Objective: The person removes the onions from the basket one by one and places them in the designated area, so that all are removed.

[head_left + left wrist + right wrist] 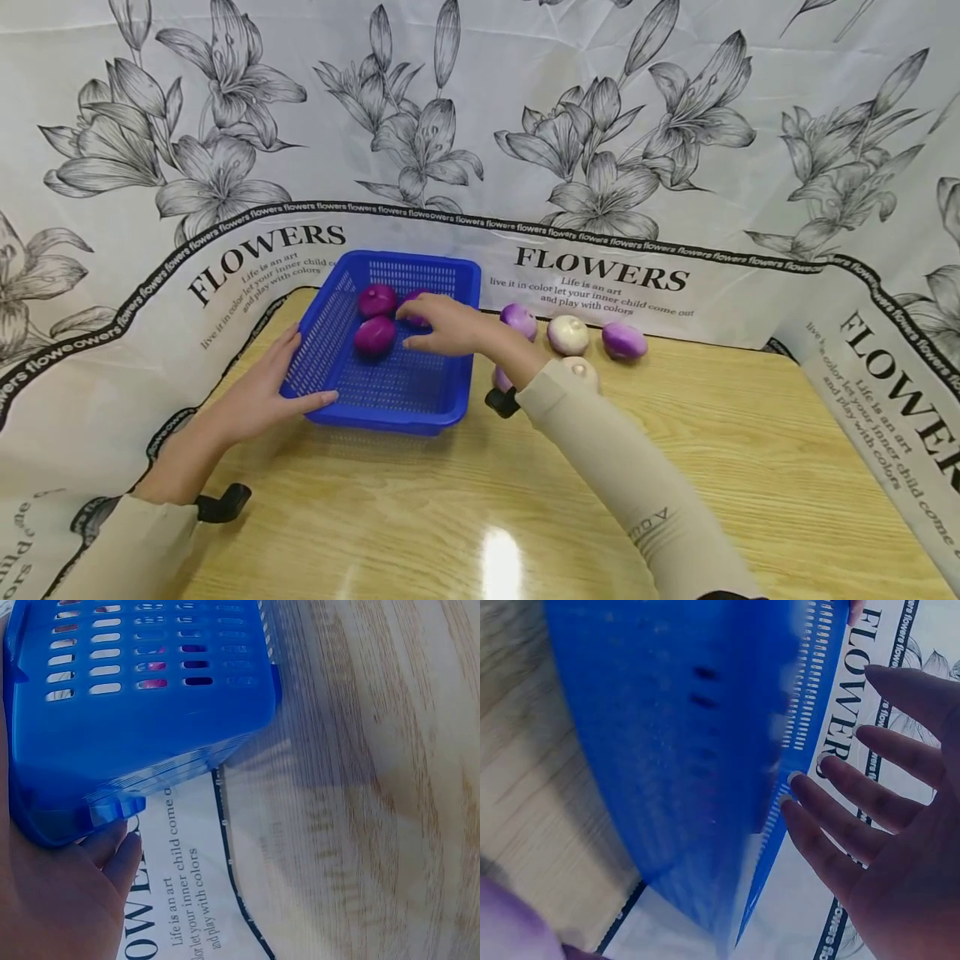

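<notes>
A blue plastic basket point(420, 404) with slotted walls stands on the table, holding red onions point(375, 336) toward its far left. My left hand point(258, 396) grips the basket at its left side, thumb along the near rim; the left wrist view shows fingers point(124, 862) curled at the basket's edge. Over the basket is my right hand point(450, 325), reaching in from the right beside the onions and partly covering one of them point(415, 308). In the right wrist view its fingers point(885, 795) are spread, with nothing between them.
Right of the basket lie several round purple and whitish vegetables point(567, 335), some partly hidden by my right forearm. One purple vegetable point(514, 926) shows close to the right wrist camera. A flower-printed cloth point(600, 167) hangs behind the wooden table point(420, 517).
</notes>
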The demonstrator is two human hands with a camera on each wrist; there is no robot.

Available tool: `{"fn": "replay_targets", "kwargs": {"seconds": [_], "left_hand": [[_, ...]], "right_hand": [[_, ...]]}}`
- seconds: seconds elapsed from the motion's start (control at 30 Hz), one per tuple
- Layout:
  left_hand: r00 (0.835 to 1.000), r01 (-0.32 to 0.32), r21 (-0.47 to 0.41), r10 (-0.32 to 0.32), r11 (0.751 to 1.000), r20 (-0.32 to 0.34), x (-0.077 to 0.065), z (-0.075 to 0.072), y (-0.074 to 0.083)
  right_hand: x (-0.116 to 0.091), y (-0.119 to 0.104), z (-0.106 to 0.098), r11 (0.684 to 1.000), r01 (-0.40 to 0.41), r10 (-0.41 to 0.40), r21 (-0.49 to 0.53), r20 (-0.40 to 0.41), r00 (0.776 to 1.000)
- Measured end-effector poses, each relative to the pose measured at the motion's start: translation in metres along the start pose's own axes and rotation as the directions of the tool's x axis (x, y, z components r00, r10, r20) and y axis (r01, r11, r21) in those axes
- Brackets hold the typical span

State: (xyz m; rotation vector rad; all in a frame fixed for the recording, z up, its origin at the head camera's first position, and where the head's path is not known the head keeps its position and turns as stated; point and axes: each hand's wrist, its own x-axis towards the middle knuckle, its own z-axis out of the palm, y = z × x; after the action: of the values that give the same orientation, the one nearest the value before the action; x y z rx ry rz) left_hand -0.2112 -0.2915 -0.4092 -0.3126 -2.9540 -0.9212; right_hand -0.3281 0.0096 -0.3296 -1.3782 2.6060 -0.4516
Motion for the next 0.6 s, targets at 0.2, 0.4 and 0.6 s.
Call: {"fn": "replay_targets", "kwargs": {"seconds": [0.2,0.4,0.6], "left_hand": [[1.000,0.010,-0.002,-0.010,1.000,0.003,-0.001,-0.002,0.001],[1.000,0.004,0.001,-0.004,1.000,0.000,0.000,-0.001,0.000],[1.000,0.002,0.004,-0.002,1.000,0.005,0.002,0.000,0.000]], "right_hand": [[0.027,-0.003,-0.001,0.997,-0.056,0.054,0.051,0.038,0.998],[0.046,-0.003,-0.005,0.985,-0.123,0.121,0.122,0.019,0.992],[0.059,-0.001,0.003,0.986,-0.111,0.107,0.125,0.040,0.993]]}}
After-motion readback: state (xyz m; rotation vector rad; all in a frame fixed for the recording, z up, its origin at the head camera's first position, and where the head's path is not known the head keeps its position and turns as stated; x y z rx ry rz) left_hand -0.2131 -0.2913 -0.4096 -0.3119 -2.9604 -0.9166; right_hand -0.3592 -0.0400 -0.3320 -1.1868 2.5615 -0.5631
